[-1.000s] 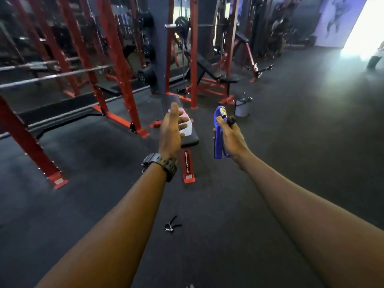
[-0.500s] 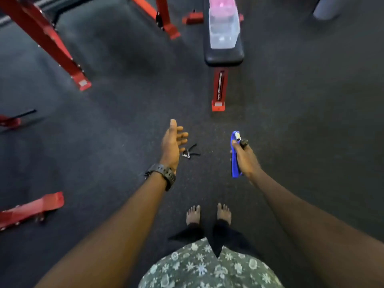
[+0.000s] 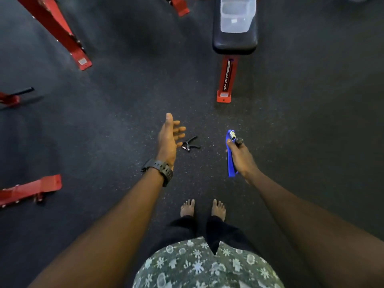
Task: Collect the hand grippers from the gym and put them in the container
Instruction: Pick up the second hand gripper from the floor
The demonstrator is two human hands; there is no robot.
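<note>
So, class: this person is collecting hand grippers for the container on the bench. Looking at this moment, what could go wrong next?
1. The black gripper lies on dark floor beside the open left hand; it is easy to overlook or fumble.
2. The person's bare feet stand close behind it, so a dropped blue gripper from the right hand might hit toes.
3. The container sits on a narrow bench; a careless toss could miss.
</note>
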